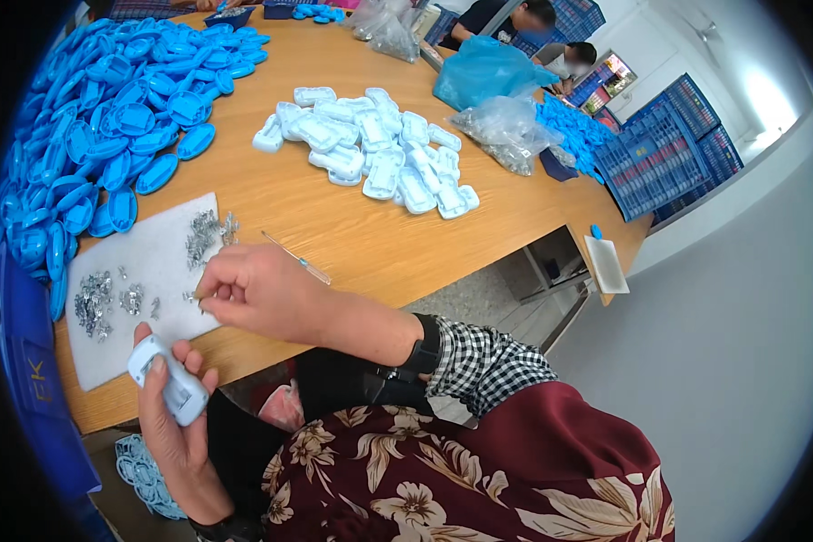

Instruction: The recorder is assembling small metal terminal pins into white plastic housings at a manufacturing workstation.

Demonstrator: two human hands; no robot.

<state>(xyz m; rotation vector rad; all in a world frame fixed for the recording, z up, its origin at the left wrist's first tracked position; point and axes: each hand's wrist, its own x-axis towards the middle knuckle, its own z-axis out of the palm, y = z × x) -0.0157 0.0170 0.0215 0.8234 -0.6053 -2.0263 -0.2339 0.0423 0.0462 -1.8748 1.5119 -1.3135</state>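
While a white plastic housing (169, 382) is gripped in the left hand (173, 425) at the near edge of the table (352, 230), with thumb and fingers curled closed around it, a small metal part is being picked from the white felt mat (149, 271) by the right hand (257, 291). The right thumb and forefinger are pinched nearly shut over the mat's near right corner; whether a piece is already held between them cannot be told, since the tips are small and partly hidden. The step in hand is judged to be the fetching of one small metal fitting for the housing. For the next move, a single piece would have to be separated cleanly, carried across to the housing, and seated in its place, with the housing turned so that its open side faces the fingers.

Just beyond the right hand, a thin clear-handled tool (296, 257) is laid on the wood, within easy reach. On the mat, small metal fittings (95, 303) are scattered in several loose clusters. Farther out, a heap of white housings (370, 149) is piled mid-table, and a large spread of blue oval shells (108, 126) fills the left side. At the far end, clear bags (506, 131) and a blue bag (488, 72) are seen, with other people seated beyond.
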